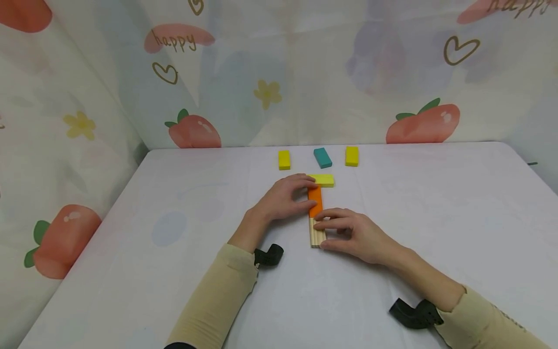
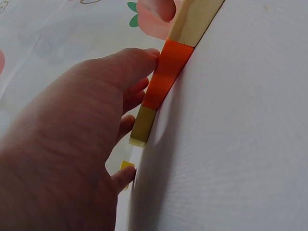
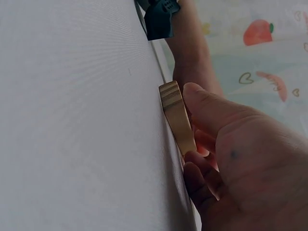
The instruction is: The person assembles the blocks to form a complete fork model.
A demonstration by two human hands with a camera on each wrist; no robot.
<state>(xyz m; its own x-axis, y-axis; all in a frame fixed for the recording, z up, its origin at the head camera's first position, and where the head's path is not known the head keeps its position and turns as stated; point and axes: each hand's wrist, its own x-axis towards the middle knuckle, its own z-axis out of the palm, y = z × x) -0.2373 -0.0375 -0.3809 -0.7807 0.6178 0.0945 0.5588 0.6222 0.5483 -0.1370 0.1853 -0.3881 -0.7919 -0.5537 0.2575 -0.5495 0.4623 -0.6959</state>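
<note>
Three blocks form a line on the white table: a plain wooden block (image 1: 317, 238) nearest, an orange block (image 1: 315, 195) beyond it, and a yellow block (image 1: 324, 181) set crosswise at the far end. My left hand (image 1: 287, 198) lies along the line's left side. Its thumb touches the orange block (image 2: 169, 72), and its loosely extended fingers reach the yellow block's left end. From the right, my right hand (image 1: 359, 237) holds the wooden block (image 3: 179, 120), thumb at its near right corner and bent fingers over its top. Those fingers partly hide the orange-wood joint.
Toward the table's back edge lie a yellow block (image 1: 284, 160), a teal block (image 1: 322, 158) and another yellow block (image 1: 351, 156). A patterned curtain (image 1: 305, 72) hangs behind the table. Black wrist mounts (image 1: 269, 255) sit at both cuffs.
</note>
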